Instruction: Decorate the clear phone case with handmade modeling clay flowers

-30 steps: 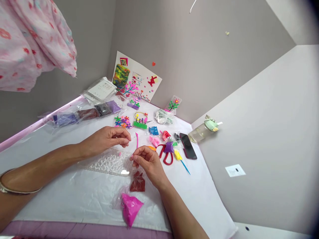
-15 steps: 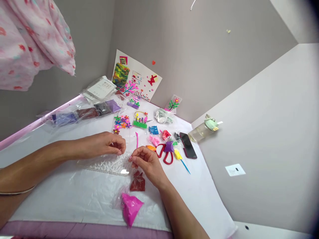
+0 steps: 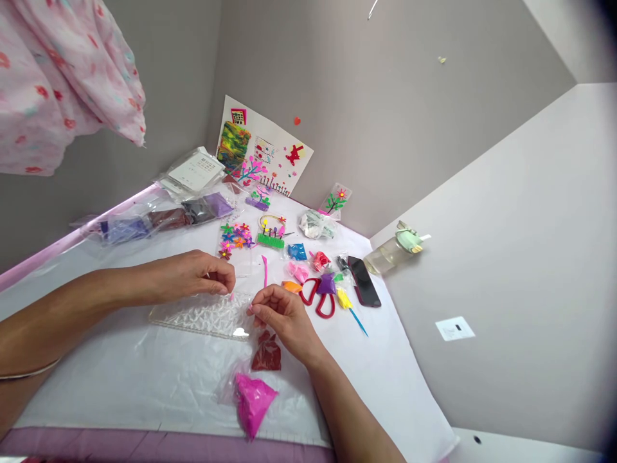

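My left hand (image 3: 209, 275) hovers over a clear sheet with a white crinkled pattern (image 3: 197, 316). Its fingers are curled, and a tiny pink piece (image 3: 232, 297) shows just under the fingertips; whether they grip it is hard to tell. My right hand (image 3: 277, 314) is at the sheet's right edge, thumb and forefinger pinched on a small pink bit (image 3: 250, 309). Just below my right hand lies a bag of dark red clay (image 3: 267, 352). Nearer the front edge is a bag of bright pink clay (image 3: 254, 404).
Beyond my hands are a pink strip (image 3: 265, 271), clay flowers (image 3: 236, 239), red-handled scissors (image 3: 325, 306), small clay bags (image 3: 297, 251), a phone (image 3: 364, 282) and a bottle (image 3: 393, 252). Larger clay bags (image 3: 168, 218) lie back left. A decorated sheet (image 3: 263, 148) leans on the wall.
My left hand has shifted slightly left, away from my right hand, and the tiny pink piece now shows beneath it. My right hand has barely moved.
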`<state>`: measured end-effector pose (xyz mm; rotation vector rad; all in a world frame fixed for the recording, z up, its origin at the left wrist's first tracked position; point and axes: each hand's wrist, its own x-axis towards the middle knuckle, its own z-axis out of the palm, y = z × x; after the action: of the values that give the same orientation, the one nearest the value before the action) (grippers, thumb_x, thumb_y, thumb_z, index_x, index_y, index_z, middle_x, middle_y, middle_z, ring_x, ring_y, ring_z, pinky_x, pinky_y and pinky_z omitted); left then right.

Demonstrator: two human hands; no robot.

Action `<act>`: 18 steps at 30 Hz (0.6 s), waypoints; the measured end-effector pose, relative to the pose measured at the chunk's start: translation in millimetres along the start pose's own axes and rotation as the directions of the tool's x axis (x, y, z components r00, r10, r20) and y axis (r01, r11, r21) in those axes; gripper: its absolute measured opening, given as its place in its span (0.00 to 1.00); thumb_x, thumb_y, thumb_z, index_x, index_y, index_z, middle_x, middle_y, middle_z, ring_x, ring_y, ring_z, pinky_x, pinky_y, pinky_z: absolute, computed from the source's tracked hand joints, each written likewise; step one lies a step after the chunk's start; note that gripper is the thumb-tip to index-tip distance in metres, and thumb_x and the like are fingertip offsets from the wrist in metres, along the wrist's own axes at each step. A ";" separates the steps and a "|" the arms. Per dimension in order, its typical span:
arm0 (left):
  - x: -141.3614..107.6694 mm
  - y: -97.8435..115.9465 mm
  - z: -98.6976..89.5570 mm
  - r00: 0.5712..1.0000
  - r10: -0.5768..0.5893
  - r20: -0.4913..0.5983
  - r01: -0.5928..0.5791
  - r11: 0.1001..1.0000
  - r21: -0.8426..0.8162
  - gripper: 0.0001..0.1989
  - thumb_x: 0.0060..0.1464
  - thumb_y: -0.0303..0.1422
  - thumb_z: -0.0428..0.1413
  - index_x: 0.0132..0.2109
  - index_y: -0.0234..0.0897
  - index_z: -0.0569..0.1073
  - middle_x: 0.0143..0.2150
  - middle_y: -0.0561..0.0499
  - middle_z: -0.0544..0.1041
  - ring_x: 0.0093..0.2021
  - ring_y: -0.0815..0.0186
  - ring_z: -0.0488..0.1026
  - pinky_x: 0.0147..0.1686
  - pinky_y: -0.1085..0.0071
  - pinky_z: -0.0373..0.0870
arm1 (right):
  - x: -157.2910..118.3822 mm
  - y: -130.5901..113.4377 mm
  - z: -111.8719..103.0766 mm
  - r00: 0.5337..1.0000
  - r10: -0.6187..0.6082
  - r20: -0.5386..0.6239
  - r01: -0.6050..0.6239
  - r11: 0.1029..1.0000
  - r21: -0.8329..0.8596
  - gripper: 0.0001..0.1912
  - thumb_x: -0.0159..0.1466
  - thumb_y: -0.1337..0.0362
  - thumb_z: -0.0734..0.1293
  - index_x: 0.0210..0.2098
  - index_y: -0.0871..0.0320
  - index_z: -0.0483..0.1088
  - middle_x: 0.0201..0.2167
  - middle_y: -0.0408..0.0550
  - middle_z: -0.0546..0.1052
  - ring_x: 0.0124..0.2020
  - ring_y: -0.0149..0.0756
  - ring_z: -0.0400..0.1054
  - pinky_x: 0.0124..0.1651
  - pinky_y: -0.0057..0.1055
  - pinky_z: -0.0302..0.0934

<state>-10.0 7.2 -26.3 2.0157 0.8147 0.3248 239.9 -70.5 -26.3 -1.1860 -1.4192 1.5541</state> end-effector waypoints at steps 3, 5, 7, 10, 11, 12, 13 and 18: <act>-3.2 -2.3 1.3 1.000 -0.029 0.000 0.029 1.000 -0.012 0.07 0.59 0.35 0.56 0.38 0.41 0.78 0.36 0.52 0.81 0.38 0.60 0.75 0.38 0.71 0.66 | 0.3 0.0 0.5 1.000 0.006 0.001 -0.006 1.000 -0.002 0.13 0.60 0.54 0.77 0.33 0.56 0.74 0.27 0.41 0.77 0.26 0.29 0.67 0.31 0.27 0.61; -3.6 -1.8 3.4 0.999 -0.032 -0.012 0.032 0.999 -0.002 0.07 0.58 0.35 0.55 0.36 0.41 0.77 0.35 0.52 0.80 0.37 0.61 0.74 0.37 0.71 0.65 | 0.5 0.3 0.7 1.000 0.001 0.003 -0.001 1.000 0.000 0.13 0.60 0.54 0.77 0.33 0.56 0.74 0.27 0.41 0.77 0.26 0.30 0.67 0.31 0.27 0.61; -2.5 -0.6 5.8 0.999 -0.032 -0.029 0.032 0.999 0.013 0.07 0.58 0.36 0.55 0.34 0.40 0.76 0.32 0.52 0.78 0.34 0.62 0.72 0.35 0.71 0.63 | 0.7 0.7 0.6 1.000 -0.008 0.007 0.008 1.000 0.001 0.13 0.61 0.54 0.77 0.33 0.56 0.74 0.27 0.42 0.78 0.26 0.30 0.68 0.31 0.27 0.61; -0.2 0.1 8.1 0.998 -0.039 -0.050 0.040 0.999 0.029 0.10 0.58 0.38 0.56 0.31 0.39 0.73 0.30 0.52 0.75 0.31 0.63 0.68 0.32 0.71 0.60 | 1.2 1.4 0.1 1.000 -0.008 0.017 0.008 1.000 0.005 0.13 0.61 0.54 0.77 0.33 0.57 0.74 0.28 0.42 0.78 0.26 0.29 0.68 0.31 0.27 0.60; 0.3 -0.1 8.3 0.998 -0.041 -0.054 0.043 0.999 0.032 0.11 0.59 0.39 0.56 0.31 0.39 0.73 0.30 0.52 0.74 0.31 0.63 0.68 0.31 0.71 0.59 | 1.3 1.5 -0.1 1.000 -0.006 0.019 0.006 1.000 0.006 0.13 0.61 0.55 0.77 0.33 0.57 0.74 0.28 0.42 0.78 0.26 0.29 0.68 0.31 0.26 0.60; 0.4 -0.5 8.2 0.998 -0.042 -0.054 0.044 0.998 0.032 0.11 0.59 0.39 0.56 0.31 0.39 0.73 0.30 0.52 0.74 0.31 0.63 0.68 0.31 0.71 0.59 | 1.4 1.5 -0.2 1.000 -0.006 0.021 0.005 1.000 0.007 0.13 0.61 0.55 0.77 0.34 0.57 0.74 0.28 0.42 0.78 0.26 0.29 0.68 0.31 0.26 0.60; 0.3 -0.9 8.0 0.998 -0.043 -0.050 0.045 0.999 0.031 0.11 0.59 0.40 0.56 0.31 0.38 0.73 0.30 0.52 0.75 0.32 0.63 0.68 0.32 0.71 0.60 | 1.4 1.5 -0.3 1.000 -0.005 0.021 0.005 1.000 0.008 0.13 0.61 0.55 0.76 0.34 0.57 0.74 0.28 0.42 0.77 0.26 0.29 0.68 0.31 0.26 0.60; -2.1 -2.1 6.8 0.999 -0.030 -0.022 0.031 0.999 0.014 0.09 0.59 0.36 0.54 0.38 0.39 0.78 0.37 0.50 0.81 0.39 0.60 0.75 0.40 0.71 0.66 | 1.0 1.5 -0.1 1.000 -0.009 0.020 0.009 1.000 0.011 0.10 0.60 0.58 0.76 0.34 0.58 0.74 0.27 0.41 0.77 0.26 0.28 0.68 0.31 0.26 0.60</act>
<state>-9.0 2.1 -31.7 2.0144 0.8628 0.3250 239.8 -69.7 -28.0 -1.1588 -1.4256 1.5697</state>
